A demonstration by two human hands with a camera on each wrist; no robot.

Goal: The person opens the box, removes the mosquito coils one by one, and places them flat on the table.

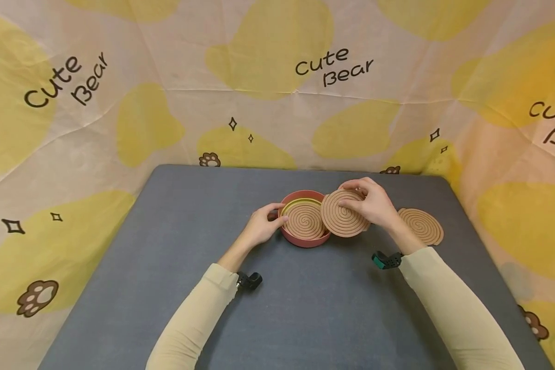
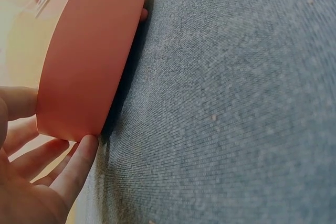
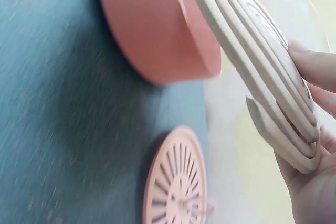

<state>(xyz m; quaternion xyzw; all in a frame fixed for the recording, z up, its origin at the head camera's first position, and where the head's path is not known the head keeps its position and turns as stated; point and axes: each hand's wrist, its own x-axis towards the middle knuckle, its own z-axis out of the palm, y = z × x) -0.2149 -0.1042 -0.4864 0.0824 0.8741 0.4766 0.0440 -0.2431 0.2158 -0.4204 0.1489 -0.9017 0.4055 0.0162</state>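
Note:
A round red mosquito coil holder [image 1: 307,243] with a yellow inner rim stands on the table, and a brown mosquito coil [image 1: 303,221] lies inside it. My left hand [image 1: 261,226] grips the holder at its left side, thumb over the rim and fingers along the outer wall [image 2: 89,61]. In my right hand [image 1: 375,204] is another mosquito coil [image 1: 344,216], pinched between thumb and fingers. It is tilted above the holder's right edge. The right wrist view shows this coil [image 3: 247,40] nearly edge-on, with an outer end standing apart.
A further coil [image 1: 423,226] lies on the table to the right, partly behind my right wrist. A pink slotted lid [image 3: 184,184] lies near the holder; my right hand mostly hides it in the head view. Patterned cloth [image 1: 268,77] surrounds the grey table [image 1: 189,221].

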